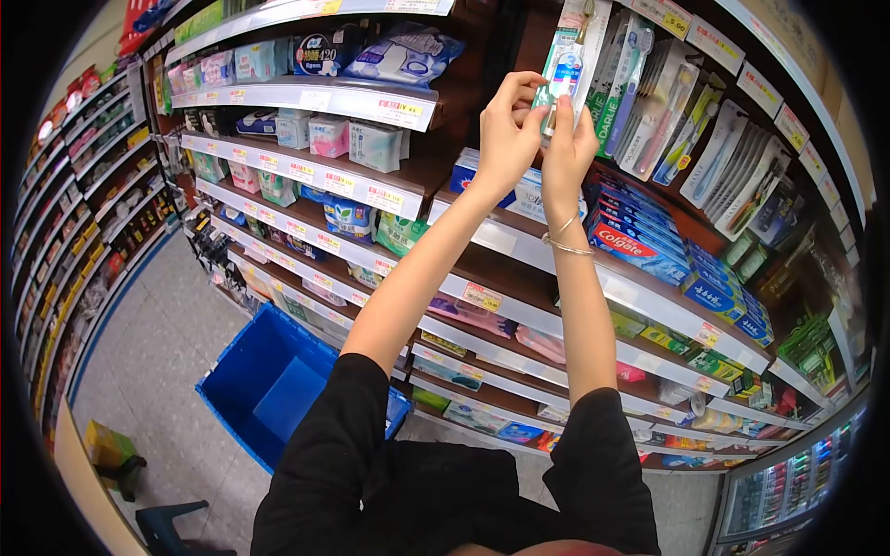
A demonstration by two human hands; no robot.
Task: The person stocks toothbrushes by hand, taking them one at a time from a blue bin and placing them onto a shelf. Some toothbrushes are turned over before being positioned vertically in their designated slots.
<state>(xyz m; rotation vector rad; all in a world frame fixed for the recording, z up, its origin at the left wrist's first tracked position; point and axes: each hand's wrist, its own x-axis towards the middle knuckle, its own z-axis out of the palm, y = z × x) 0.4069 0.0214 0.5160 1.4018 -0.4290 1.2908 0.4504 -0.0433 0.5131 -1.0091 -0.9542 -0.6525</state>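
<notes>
A toothbrush pack (pixel 568 65) with a white card and clear front is between my hands at the upper shelf. My left hand (pixel 514 130) pinches its left edge, fingers curled. My right hand (pixel 568 153), with a bangle at the wrist, grips the lower right part, thumb on the front. Whether the pack still hangs from a hook cannot be made out. Just right of it hang other toothbrush packs (pixel 669 116). Below my right hand lie stacked Colgate toothpaste boxes (pixel 626 243), and a blue and white box (pixel 524 196) sits behind my wrists.
Shelves to the left hold packs of sanitary pads (pixel 329 137) and a purple bag (pixel 408 56). A blue crate (pixel 264 371) stands on the floor at lower left, near a dark stool (pixel 167 524). Another shelf row (pixel 83 222) lines the far left.
</notes>
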